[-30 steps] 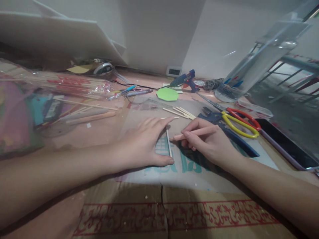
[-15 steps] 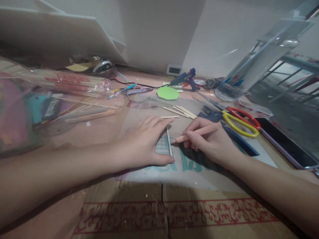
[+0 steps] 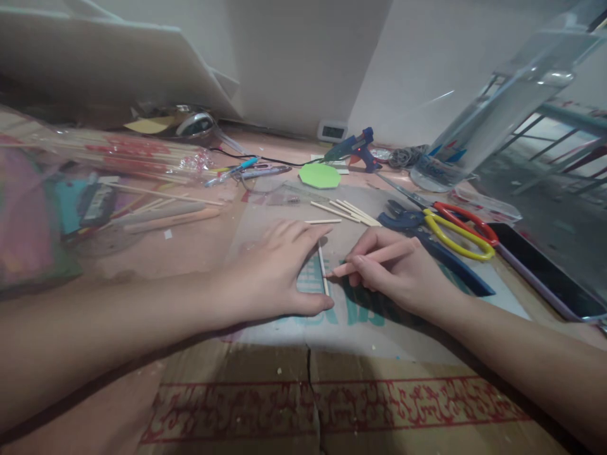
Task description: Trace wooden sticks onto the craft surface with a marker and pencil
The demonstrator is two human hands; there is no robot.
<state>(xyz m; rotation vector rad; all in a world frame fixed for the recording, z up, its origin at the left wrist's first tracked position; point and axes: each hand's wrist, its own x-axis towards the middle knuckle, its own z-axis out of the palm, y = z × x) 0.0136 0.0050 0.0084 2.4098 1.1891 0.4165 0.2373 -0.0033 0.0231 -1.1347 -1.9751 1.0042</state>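
Note:
A short wooden stick (image 3: 322,258) lies on the pale sheet (image 3: 265,328) with blue-green print. My left hand (image 3: 275,268) spans it, index finger at its far end and thumb at its near end, keeping it between them. In my right hand (image 3: 403,272) is a pinkish pencil (image 3: 391,253), slanted left, its tip touching or very close to the stick's lower half. Another short stick (image 3: 325,221) lies crosswise just beyond my left fingertips. Several cut sticks (image 3: 353,212) are grouped farther back.
Scissors (image 3: 459,234) and blue-handled pliers (image 3: 446,262) lie to the right, beside a phone (image 3: 545,272). A glue gun (image 3: 355,150), green paper octagon (image 3: 319,175) and tall clear container (image 3: 488,114) stand or lie behind. Bagged sticks (image 3: 133,155) are at left.
The pencil tip has moved slightly left and down, up to the stick. My left hand stays in place around the stick. The view has shifted a little.

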